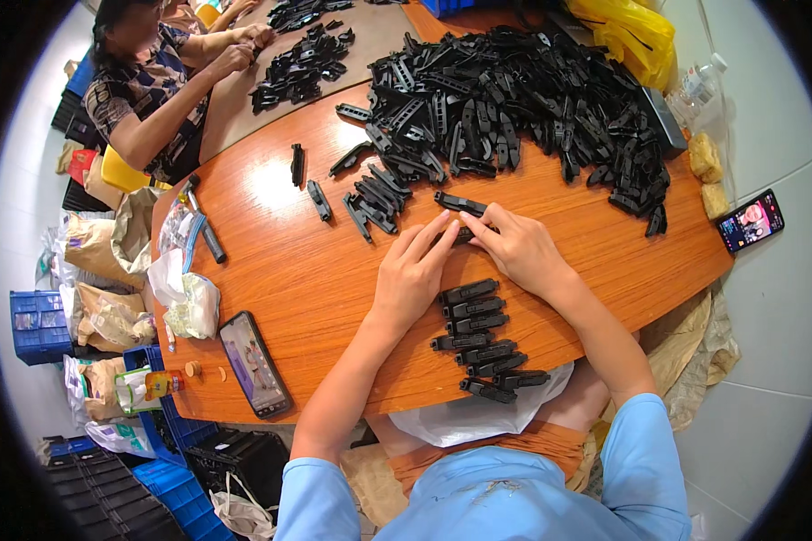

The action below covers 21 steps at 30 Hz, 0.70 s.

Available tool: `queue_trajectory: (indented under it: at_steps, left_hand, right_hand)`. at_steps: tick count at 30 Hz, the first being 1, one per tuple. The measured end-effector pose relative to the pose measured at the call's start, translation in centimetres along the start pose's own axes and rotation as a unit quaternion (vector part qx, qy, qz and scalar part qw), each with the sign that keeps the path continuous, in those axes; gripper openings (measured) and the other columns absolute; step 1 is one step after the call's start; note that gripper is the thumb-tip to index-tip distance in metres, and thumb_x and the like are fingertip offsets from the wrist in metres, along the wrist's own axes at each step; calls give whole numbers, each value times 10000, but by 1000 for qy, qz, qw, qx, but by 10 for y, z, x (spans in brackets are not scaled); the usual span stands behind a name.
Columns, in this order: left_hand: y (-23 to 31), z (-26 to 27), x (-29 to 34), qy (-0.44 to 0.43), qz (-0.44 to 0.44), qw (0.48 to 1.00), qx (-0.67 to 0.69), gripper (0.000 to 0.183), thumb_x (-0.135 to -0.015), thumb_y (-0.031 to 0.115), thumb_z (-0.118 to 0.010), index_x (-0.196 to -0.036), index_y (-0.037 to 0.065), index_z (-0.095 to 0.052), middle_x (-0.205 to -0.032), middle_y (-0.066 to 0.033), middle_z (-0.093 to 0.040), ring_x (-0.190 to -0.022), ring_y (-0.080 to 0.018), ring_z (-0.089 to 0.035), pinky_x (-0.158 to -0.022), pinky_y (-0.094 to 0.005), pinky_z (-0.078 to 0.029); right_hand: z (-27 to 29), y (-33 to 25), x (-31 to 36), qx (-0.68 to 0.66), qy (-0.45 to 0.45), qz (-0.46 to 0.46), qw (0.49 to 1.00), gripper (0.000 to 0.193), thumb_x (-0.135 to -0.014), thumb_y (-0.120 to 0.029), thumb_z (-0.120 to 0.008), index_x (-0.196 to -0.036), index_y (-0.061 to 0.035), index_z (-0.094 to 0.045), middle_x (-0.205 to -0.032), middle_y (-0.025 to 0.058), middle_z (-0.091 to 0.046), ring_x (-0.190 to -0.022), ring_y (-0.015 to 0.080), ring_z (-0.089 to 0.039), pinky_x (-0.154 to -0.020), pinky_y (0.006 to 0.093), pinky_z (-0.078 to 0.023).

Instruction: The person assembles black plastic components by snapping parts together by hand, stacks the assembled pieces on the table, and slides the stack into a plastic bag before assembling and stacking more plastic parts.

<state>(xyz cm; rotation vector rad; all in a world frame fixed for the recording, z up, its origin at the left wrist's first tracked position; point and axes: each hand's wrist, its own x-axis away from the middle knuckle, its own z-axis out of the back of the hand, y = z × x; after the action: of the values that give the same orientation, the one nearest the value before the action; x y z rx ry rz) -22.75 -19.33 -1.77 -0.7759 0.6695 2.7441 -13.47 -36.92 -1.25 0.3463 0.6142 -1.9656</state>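
Observation:
Between both hands, low over the wooden table [352,307], is a small black plastic part [463,236], mostly covered by fingers. My left hand [412,270] pinches it from the left, fingertips pressed together. From the right, my right hand [521,252] closes on the same part. A longer black plastic piece [458,203] lies just beyond my fingertips. Nearer to me, several similar black parts [474,307] form a column reaching the table's front edge. A small cluster of black pieces [374,200] rests to the far left of my hands.
A large heap of black parts [514,99] covers the far right. One phone [254,365] lies front left, another phone [751,222] at the right edge. A dark-handled tool [209,236] and plastic bags [189,302] sit left. Across the table, another person's hands [239,54] work beside more parts.

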Motion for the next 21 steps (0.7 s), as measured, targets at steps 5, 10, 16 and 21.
queue_trajectory:
  at_steps: [5, 10, 16, 21]
  left_hand:
    - [1, 3, -3, 20, 10, 992, 125, 124, -814, 97, -691, -921, 34, -687, -966, -91, -649, -855, -253, -617, -760, -346, -507]
    - [-1, 10, -1, -67, 40, 978, 191, 92, -855, 98, -646, -858, 17, -689, -871, -98, -663, -829, -245, -624, -740, -337, -504]
    - [-5, 5, -2, 71, 93, 976, 185, 136, -905, 51, -581, -971, -20, -678, -1005, -129, -660, -877, -248, -621, -753, -329, -500]
    - [-6, 1, -4, 66, 60, 989, 118, 243, -908, 41, -575, -1140, 1, -636, -1143, -136, -620, -1057, -275, -580, -895, -346, -469]
  right_hand:
    - [15, 12, -2, -218, -49, -26, 974, 238, -856, -142, -657, -1072, -43, -661, -872, 78, -560, -744, 259, -610, -627, 352, -507]
    - [21, 55, -5, -7, 181, -248, 952, 176, -883, -163, -638, -997, -33, -669, -936, 103, -561, -811, 292, -600, -707, 360, -501]
    - [41, 77, 5, 93, 141, -377, 911, 225, -856, -229, -681, -963, -33, -655, -971, 112, -595, -921, 295, -581, -793, 385, -487]
    - [30, 71, 6, 67, 111, -254, 959, 237, -796, -94, -718, -1013, -27, -651, -993, 102, -608, -893, 257, -583, -770, 341, -489]
